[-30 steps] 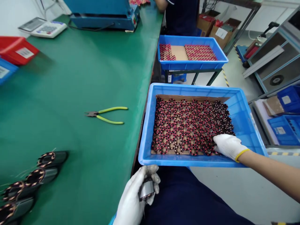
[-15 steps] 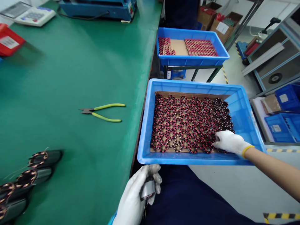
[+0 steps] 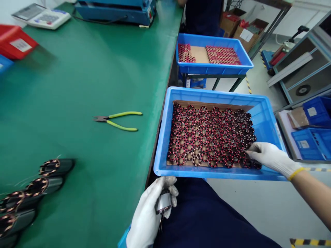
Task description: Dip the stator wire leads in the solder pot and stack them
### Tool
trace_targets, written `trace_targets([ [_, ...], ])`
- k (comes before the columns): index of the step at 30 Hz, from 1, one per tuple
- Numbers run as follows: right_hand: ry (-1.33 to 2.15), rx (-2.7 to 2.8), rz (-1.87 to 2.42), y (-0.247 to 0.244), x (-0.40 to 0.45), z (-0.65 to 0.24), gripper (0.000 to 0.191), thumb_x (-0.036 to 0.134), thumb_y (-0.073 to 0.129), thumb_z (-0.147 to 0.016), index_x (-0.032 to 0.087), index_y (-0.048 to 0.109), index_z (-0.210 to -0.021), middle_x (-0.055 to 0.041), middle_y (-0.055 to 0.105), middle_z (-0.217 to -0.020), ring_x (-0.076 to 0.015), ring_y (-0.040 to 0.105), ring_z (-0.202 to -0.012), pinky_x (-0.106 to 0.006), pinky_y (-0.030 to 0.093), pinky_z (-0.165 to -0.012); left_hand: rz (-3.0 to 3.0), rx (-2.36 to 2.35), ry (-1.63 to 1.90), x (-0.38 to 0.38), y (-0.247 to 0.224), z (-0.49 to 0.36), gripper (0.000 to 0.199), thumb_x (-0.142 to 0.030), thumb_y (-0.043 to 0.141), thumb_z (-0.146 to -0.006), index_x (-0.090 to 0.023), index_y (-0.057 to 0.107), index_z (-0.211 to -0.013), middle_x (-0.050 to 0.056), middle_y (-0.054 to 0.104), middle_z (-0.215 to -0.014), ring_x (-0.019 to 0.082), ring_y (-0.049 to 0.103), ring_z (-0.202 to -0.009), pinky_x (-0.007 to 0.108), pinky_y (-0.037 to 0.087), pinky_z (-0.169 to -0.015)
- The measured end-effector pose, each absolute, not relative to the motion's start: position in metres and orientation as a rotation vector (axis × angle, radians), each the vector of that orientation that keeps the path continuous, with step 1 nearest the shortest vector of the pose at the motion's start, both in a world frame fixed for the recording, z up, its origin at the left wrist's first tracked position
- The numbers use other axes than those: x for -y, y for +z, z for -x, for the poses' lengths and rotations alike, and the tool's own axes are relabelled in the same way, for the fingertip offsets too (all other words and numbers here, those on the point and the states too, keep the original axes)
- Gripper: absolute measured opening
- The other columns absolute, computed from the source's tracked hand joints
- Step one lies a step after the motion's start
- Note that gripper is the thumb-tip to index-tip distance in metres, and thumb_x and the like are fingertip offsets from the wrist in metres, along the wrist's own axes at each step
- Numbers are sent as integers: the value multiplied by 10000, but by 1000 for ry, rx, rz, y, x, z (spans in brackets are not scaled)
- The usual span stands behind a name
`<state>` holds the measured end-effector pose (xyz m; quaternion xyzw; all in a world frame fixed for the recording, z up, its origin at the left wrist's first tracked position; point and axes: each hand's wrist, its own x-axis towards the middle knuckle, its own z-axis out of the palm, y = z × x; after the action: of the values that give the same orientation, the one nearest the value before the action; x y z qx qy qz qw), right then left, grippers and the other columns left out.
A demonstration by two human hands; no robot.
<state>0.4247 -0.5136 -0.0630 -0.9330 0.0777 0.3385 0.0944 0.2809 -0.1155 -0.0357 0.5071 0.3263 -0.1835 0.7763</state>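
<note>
My left hand (image 3: 152,208), in a white glove, is wrapped round a motor stator (image 3: 163,202) with a grey metal body and dark windings. It is held over my lap, just in front of the blue crate, and thin wire ends hang below it. My right hand (image 3: 271,157), gloved in white with a yellow cuff, reaches into the blue crate (image 3: 161,137). Its fingers are curled in at the right edge of the rows of wound stators (image 3: 204,137), next to the nearest right corner. Whatever lies between those fingertips is hidden.
Yellow-handled pliers (image 3: 117,121) lie on the green table (image 3: 85,86). Several taller wound stators (image 3: 55,182) rest at its left edge. A second blue crate (image 3: 214,69) with red-wound parts stands behind. Farther back are a red bin (image 3: 18,43), a scale (image 3: 42,16) and a person (image 3: 203,17).
My right hand has shifted to the right along the crate, uncovering stators near the front right. The left hand keeps its stator. The whole view has shifted slightly.
</note>
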Motion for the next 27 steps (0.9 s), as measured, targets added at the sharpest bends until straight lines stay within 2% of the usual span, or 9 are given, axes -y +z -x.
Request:
trace_targets([
  [6, 1360, 101, 2680, -63, 522, -413, 365, 505, 497, -858, 166, 633, -862, -30, 636, -793, -125, 540, -701, -225, 339, -597, -1100, -686, -405, 117, -36, -281, 494, -589, 596, -874, -121, 674, -1012, 58, 648, -771, 124, 568, -576, 190, 385, -418],
  [11, 1480, 135, 2451, -74, 519, -418, 372, 508, 541, -830, 144, 605, -789, -17, 586, -721, -89, 444, -621, -210, 293, -558, -1093, -671, -392, 116, -36, -281, 488, -587, 584, -881, -126, 663, -1018, 50, 640, -767, 123, 565, -569, 190, 380, -414],
  [20, 1393, 130, 2287, -85, 510, -415, 477, 593, 574, -784, 126, 508, -717, -10, 535, -661, -68, 391, -582, -203, 285, -535, -1128, -617, -458, 118, -33, -283, 509, -602, 593, -866, -118, 656, -1011, 56, 643, -746, 125, 549, -552, 195, 375, -411],
  [24, 1388, 99, 2310, -80, 505, -415, 463, 588, 596, -775, 126, 587, -793, -26, 589, -715, -86, 453, -608, -207, 314, -550, -1121, -635, -427, 119, -32, -283, 521, -611, 616, -843, -117, 663, -1001, 56, 643, -739, 130, 553, -550, 197, 377, -404],
  [27, 1291, 26, 2557, -65, 517, -422, 481, 611, 526, -839, 148, 652, -884, -55, 635, -788, -121, 515, -655, -234, 347, -586, -1109, -656, -387, 118, -33, -282, 527, -613, 615, -842, -117, 669, -1012, 60, 647, -748, 131, 561, -559, 193, 378, -406],
])
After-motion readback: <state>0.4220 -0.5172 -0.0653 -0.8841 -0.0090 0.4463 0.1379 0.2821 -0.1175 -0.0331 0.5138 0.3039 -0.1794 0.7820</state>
